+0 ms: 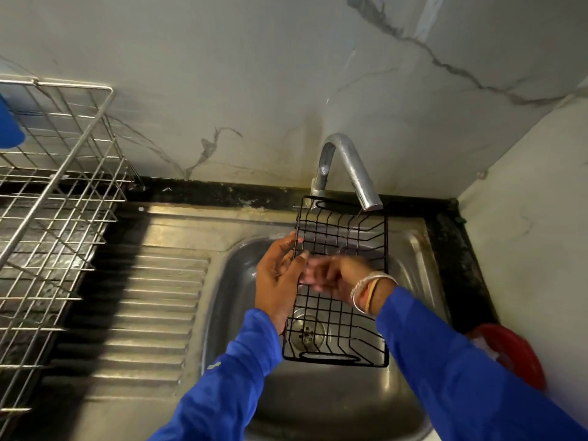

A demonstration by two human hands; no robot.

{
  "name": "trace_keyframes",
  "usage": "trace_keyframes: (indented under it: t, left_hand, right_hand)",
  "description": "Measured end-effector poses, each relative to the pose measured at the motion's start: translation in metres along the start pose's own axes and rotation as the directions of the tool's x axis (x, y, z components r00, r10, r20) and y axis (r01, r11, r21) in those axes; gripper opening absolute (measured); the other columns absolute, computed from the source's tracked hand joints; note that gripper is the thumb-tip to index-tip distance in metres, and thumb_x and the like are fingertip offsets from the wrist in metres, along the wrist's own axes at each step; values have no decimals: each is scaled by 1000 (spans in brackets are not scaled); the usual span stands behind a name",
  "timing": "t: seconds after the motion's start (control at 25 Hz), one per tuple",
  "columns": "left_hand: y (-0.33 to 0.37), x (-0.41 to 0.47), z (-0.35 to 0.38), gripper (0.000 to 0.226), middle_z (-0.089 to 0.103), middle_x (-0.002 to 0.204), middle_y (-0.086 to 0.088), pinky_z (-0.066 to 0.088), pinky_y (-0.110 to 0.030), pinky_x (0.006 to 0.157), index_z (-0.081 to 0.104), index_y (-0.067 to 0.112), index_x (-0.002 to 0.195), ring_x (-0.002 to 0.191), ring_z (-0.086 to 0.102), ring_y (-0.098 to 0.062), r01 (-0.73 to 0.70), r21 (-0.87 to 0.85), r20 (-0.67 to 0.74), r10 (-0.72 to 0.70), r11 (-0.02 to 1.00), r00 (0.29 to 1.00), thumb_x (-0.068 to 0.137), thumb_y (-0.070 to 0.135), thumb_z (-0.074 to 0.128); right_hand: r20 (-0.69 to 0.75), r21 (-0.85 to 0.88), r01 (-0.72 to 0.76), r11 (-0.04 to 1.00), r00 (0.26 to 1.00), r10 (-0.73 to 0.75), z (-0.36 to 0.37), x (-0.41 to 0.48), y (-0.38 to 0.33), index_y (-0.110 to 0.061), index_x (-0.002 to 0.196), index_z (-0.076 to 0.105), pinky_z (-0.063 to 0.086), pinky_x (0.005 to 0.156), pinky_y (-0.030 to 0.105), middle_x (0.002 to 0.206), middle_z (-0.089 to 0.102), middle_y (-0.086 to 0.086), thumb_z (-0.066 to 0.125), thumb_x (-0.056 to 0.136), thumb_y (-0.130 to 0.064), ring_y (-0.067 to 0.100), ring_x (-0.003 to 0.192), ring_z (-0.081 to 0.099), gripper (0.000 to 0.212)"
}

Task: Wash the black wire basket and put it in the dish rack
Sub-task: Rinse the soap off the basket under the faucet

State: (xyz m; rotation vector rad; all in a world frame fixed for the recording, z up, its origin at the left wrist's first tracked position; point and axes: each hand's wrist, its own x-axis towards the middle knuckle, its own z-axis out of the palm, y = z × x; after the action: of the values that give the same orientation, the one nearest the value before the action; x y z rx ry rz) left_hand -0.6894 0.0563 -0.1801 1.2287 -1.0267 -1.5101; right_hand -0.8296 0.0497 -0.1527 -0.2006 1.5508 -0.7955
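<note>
Here we are over the stainless steel sink, and the black wire basket, a long rectangular grid with raised ends, is held flat-on above the bowl, its far end tucked right under the mouth of the curved chrome tap. The left hand has the basket's left edge, fingers curled round the rim wire, thumb side against the frame, a firm clasp. The right hand is smeared with blur across the middle of the grid, bangles on the wrist; it looks loosely open and rubbing over the wires, though whether it pinches any wire I cannot tell. No stream from the tap is plain to see, so I would not swear the water is on. My read: this is the scrubbing step, with the rinse and the move to the rack not yet done. The silver wire dish rack waits well apart on the left, past the ribbed draining board. Now the risks: only 1 hand truly holds the basket, and wet wire is slick, so a hard rub could twist it loose and drop it onto the drain strainer. The far end sits so close to the spout that lifting without drawing back first could knock it. And fingers might snag in the grid.
</note>
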Motion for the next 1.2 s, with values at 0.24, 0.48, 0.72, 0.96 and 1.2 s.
trace_keyframes:
  t: [0.24,0.48,0.72,0.96,1.2]
  left_hand:
    - [0,-11,10,31,73,115,-7,59,-27,85,67,14,119,103,70,-10,-76,-7,81,76,997,994,96,-4,60]
    - [-2,11,-9,38,71,127,2,53,-49,103,70,31,121,121,66,-19,-88,-31,-29,87,996,996,94,5,69]
    - [9,21,-7,37,57,145,3,52,-22,100,70,8,117,137,51,-8,-318,78,-22,320,945,947,84,-7,65]
    - [14,33,5,43,55,149,7,54,-66,87,66,18,115,133,55,-35,-458,67,35,457,886,889,78,-3,60]
    - [16,7,15,48,49,149,-14,54,-10,75,61,-8,115,118,60,6,-400,7,-132,398,916,908,76,-33,51]
  right_hand:
    - [-73,374,161,913,987,-144,12,11,-35,-1,90,58,55,61,29,74,69,12,32,85,14,19,61,69,30]
    - [-18,-282,13,959,1000,-19,0,9,26,-2,86,63,52,49,23,70,70,13,37,93,-1,22,57,67,27]
    - [326,-890,412,194,874,-361,0,-34,79,-16,121,60,47,96,35,117,63,6,45,98,-27,25,109,60,29]
    - [541,-814,581,-5,755,-369,-17,-43,85,-27,153,18,14,119,29,160,18,-6,50,95,-32,12,145,21,66]
    - [385,-922,379,-77,880,-279,-30,-50,68,-19,148,33,26,115,32,154,32,5,55,91,-28,23,142,30,62]
